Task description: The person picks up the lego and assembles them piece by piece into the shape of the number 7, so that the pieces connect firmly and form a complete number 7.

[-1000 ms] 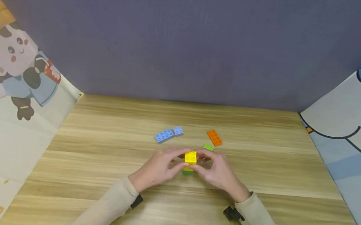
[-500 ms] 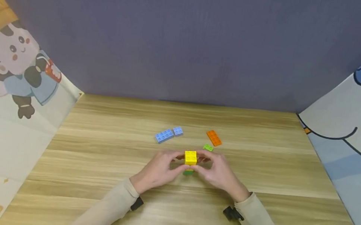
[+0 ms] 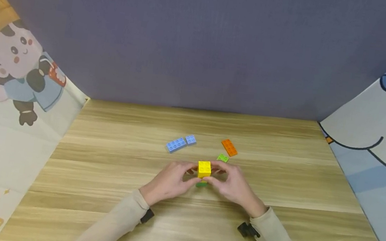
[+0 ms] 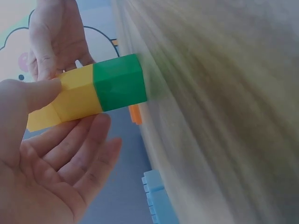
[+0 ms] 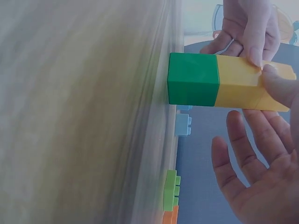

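Observation:
A small upright tower stands on the wooden table, a green brick at its base and yellow bricks stacked above it. From the left side, my left hand pinches the yellow part between thumb and fingers. My right hand does the same from the right, the two thumbs meeting at the near face. Both wrist views show the thumb tips at the seam between the upper yellow brick and the lower yellow brick. The green brick's underside is right at the tabletop.
Beyond the hands lie a long blue brick and a small blue brick, close together. A lime green brick is just behind my right fingers, with an orange brick farther back. A dark panel closes the table's far edge.
My left thumb has slid slightly down the tower, so more of the top yellow brick's near face shows. Otherwise the hands and loose bricks stay in place.

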Demonstrator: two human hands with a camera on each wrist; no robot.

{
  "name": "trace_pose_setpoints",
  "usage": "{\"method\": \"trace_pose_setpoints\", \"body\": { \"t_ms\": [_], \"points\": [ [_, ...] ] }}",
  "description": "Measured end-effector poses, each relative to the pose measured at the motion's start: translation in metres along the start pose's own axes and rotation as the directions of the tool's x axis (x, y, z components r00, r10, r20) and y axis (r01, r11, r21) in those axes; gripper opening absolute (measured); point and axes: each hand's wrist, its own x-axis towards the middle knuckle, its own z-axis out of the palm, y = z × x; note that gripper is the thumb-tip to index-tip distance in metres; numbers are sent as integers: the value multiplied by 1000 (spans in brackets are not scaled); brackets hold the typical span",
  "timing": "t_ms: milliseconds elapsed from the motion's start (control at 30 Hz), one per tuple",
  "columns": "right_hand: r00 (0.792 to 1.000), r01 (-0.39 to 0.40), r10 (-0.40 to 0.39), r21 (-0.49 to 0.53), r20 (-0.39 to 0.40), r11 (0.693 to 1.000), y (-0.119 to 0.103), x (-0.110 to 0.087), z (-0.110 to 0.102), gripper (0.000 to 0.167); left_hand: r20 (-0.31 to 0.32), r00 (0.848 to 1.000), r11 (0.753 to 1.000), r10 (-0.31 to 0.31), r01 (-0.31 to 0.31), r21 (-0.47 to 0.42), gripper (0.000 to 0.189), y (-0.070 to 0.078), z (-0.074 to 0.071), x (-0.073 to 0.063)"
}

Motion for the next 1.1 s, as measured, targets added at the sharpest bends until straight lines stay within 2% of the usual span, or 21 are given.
{"method": "trace_pose_setpoints", "body": {
  "t_ms": [167, 300, 467, 667, 867, 1000, 1100],
  "points": [
    [1000, 12, -12, 1, -3, 1000, -1, 1, 0, 39, 26, 1000, 999, -6, 6, 33, 43, 6, -11, 3],
    [1000, 10, -10, 2, -6, 1000, -1, 1, 1, 38, -4, 1000, 999, -14, 13, -43, 43, 12, -18, 4],
    [1000, -9, 9, 19, -1, 1000, -1, 0, 0, 37, -53, 999, 994, -3, -3, -105, 36, 14, -18, 5],
    [999, -29, 28, 36, 22, 999, -3, 0, -2, 39, -65, 998, 997, -11, 6, -75, 38, 13, -16, 6],
    [992, -60, 60, -4, 108, 998, -12, 4, -12, 40, -70, 998, 998, -1, -3, -59, 38, 12, -15, 6],
    [974, -106, 113, -44, 196, 993, -13, 7, -18, 43, -66, 998, 998, 1, -5, -55, 37, 11, -16, 7],
    [960, -137, 145, -50, 238, 989, -5, 7, -20, 45, -58, 998, 999, -1, -2, -48, 37, 10, -16, 7]
  ]
}}
